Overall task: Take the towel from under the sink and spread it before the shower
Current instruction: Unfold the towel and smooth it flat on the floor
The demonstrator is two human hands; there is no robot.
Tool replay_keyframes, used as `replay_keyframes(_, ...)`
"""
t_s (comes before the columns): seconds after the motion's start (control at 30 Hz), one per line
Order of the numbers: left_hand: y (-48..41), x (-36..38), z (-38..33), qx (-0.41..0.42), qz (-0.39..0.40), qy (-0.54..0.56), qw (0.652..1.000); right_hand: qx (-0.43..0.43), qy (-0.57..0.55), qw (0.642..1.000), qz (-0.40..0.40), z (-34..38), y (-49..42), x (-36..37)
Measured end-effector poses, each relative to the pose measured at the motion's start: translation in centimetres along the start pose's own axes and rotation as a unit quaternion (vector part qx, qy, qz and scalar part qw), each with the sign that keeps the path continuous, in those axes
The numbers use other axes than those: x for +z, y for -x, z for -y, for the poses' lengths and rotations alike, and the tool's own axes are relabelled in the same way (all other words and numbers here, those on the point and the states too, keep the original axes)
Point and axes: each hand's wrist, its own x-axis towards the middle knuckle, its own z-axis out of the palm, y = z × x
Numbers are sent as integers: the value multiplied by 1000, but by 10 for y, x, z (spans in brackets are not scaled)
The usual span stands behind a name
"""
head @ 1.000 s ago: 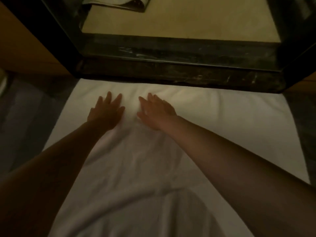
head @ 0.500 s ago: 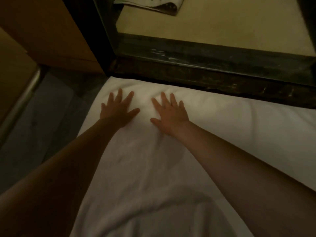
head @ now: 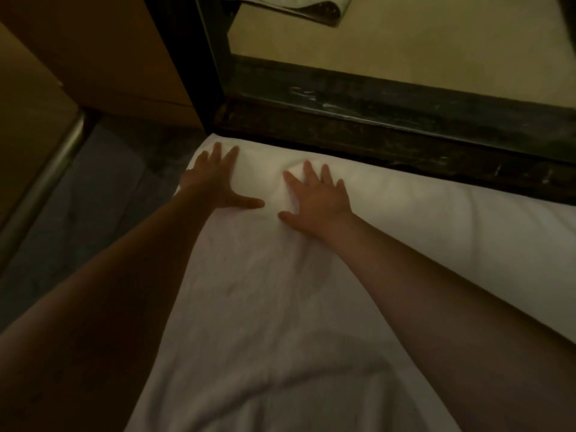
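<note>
The white towel (head: 280, 291) lies on the floor (head: 93, 213), its far edge along the dark shower curb (head: 374, 135), while the left hand (head: 215, 179) at its far corner and the right hand (head: 314, 198) beside it press down flat, fingers (head: 233, 155) spread wide and holding nothing, probably to smooth out creases in the dim light.

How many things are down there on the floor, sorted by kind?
towel, white: 1
hands, flat on the towel: 2, left hand and right hand
folded mat inside the shower: 1
dark threshold: 1
Total: 5
</note>
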Motion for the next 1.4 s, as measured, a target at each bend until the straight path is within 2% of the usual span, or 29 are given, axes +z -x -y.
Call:
replay_keyframes(0.5,8,-16,-7,-8,50,-42,998,-24,4,999,37,-9,1,-1)
replay_keyframes(0.6,15,-15,-11,-15,29,-63,997,-22,-15,999,28,-10,4,-6)
replay_keyframes(0.7,19,-17,-23,1,8,-57,998,18,-55,998,-39,-12,18,-4)
replay_keyframes(0.83,37,-10,-65,42,-128,1,991,94,-69,991,-59,-26,47,0)
replay_keyframes(1.0,79,11,-120,90,-211,-6,973,114,-29,991,-69,-49,82,-7)
replay_keyframes(1.2,104,16,-176,176,-248,-33,952,126,15,987,-95,-66,122,-18)
replay_keyframes(1.4,125,21,-220,195,-226,-62,952,163,22,980,-114,-84,168,-10)
